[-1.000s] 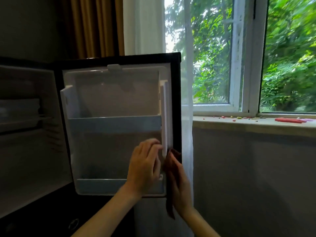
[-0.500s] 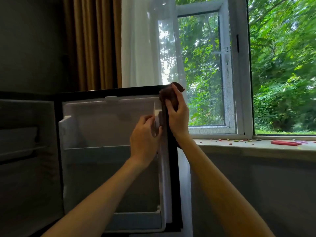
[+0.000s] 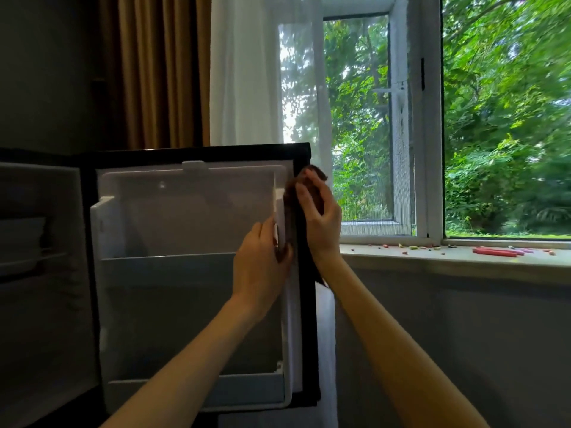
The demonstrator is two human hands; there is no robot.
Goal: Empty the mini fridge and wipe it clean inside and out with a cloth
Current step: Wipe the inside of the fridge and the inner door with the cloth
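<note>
The mini fridge door (image 3: 191, 217) stands swung open, its white inner liner with empty shelves facing me; the dark fridge interior (image 3: 37, 257) is at the left. My left hand (image 3: 262, 264) grips the white rubber seal along the door's right edge, fingers curled round it. My right hand (image 3: 318, 217) holds a dark brown cloth (image 3: 309, 186) against the black outer edge of the door, near its top right corner. The cloth hangs down behind my wrist.
A white sheer curtain (image 3: 247, 72) and a brown curtain (image 3: 154, 69) hang behind the fridge. To the right, a window sill (image 3: 463, 257) carries small coloured bits and a red object (image 3: 494, 251). The window pane stands open.
My right hand with the cloth went from low on the door's edge up to its top right corner and has now slid slightly down. My left hand rose along the seal.
</note>
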